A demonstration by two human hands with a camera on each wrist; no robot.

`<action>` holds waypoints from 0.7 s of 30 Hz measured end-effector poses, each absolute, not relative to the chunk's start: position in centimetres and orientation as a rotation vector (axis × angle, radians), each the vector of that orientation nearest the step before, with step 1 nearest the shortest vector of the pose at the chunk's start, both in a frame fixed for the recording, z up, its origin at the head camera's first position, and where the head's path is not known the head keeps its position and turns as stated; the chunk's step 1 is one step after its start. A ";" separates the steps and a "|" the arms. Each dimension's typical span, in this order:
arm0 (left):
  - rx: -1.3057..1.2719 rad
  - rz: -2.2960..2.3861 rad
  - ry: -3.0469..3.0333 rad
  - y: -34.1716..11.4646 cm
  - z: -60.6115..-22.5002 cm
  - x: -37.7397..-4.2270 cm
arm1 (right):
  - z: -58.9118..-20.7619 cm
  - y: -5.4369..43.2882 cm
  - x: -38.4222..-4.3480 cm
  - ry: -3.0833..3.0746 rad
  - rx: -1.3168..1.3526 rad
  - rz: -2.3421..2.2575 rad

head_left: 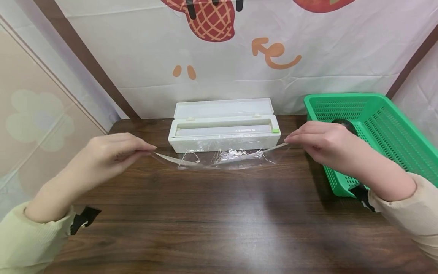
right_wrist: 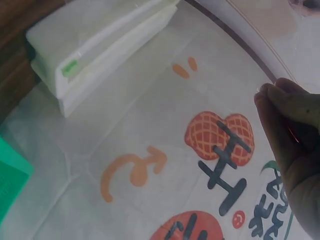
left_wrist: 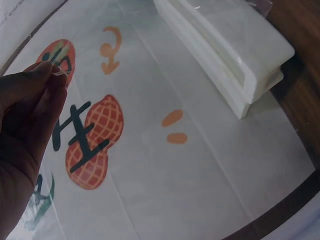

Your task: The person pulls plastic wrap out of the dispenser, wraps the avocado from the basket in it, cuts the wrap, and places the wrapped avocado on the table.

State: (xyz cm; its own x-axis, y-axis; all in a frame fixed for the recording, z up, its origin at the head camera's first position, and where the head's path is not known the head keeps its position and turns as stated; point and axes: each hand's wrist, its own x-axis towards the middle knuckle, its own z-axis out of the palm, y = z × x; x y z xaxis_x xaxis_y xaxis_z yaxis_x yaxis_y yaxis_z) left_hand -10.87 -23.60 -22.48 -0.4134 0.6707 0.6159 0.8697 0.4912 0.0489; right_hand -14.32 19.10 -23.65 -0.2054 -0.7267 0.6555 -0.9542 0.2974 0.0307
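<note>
A sheet of clear plastic wrap [head_left: 236, 161] stretches between both hands, its front edge sagging in the middle. My left hand [head_left: 109, 154] pinches one corner between thumb and fingertips; the left wrist view shows the same hand [left_wrist: 30, 105] with its tips together. At the other corner my right hand [head_left: 328, 142] pinches the edge, and the right wrist view shows that hand [right_wrist: 295, 120] likewise. Behind the film stands a white wrap box [head_left: 224, 144] with its lid [head_left: 224, 108] raised. A roll [head_left: 222, 130] lies inside, and a small green piece [head_left: 275, 130] sits at the box's right end.
A green basket [head_left: 386, 99] stands at the right, beneath the right forearm, with a dark round object [head_left: 346, 125] in it. Behind the brown wooden table [head_left: 191, 224] hangs a white printed cloth [head_left: 137, 57].
</note>
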 end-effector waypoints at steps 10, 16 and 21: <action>-1.449 -0.573 -2.267 -23.2 -25.4 -10.4 | -26.1 19.1 -13.6 -2.239 1.597 0.594; -1.496 -0.541 -2.495 -23.1 -27.0 -9.9 | -28.0 18.9 -13.3 -2.373 1.703 0.626; -1.498 -0.499 -2.699 -22.5 -28.4 -9.6 | -29.6 18.4 -13.0 -2.489 1.773 0.597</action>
